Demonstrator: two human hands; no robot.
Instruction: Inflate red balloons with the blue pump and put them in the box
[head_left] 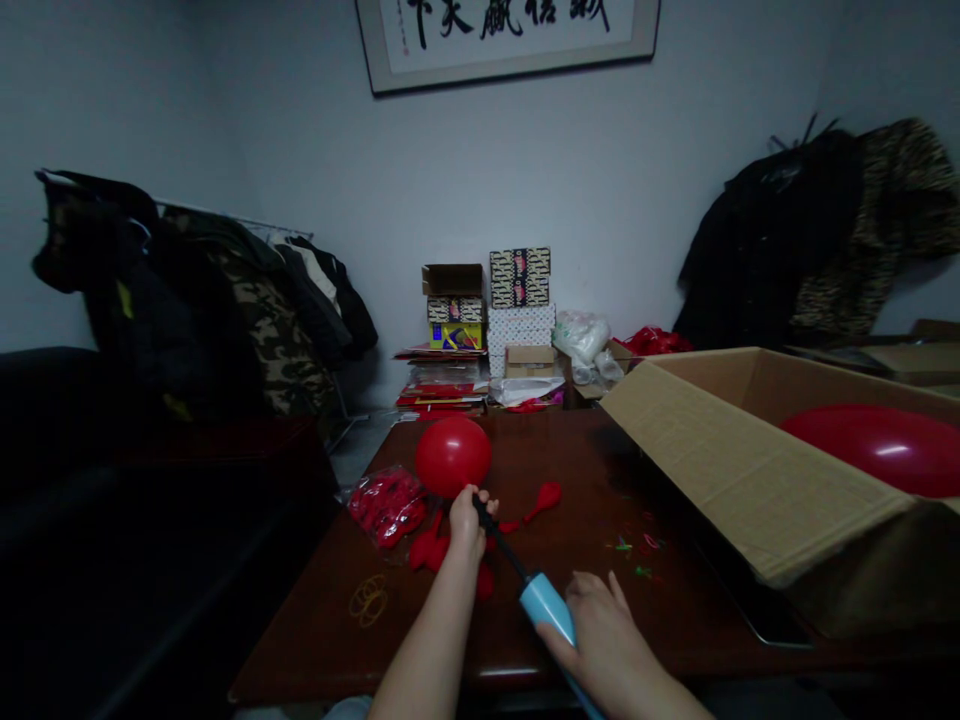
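Note:
A partly inflated red balloon [453, 455] stands over the table, its neck at the black nozzle of a light blue hand balloon pump [546, 604]. My left hand [468, 522] is closed around the balloon's neck and the nozzle tip. Around the pump's blue barrel lies my right hand [609, 640], thumb on the near side; part of its grip is hidden. Several flat red balloons [427, 550] lie beside and under my left wrist, and a single flat balloon [546, 497] rests farther right. A clear bag of red balloons [386, 505] sits left of the inflated one.
At right a large open cardboard box [757, 470] holds a big red balloon [885, 445]. Rubber bands [368, 600] lie at the table's left, small coloured pieces [637, 545] at its right. Stacked boxes [520, 278] stand behind the brown table [592, 455]. Coats hang on both sides.

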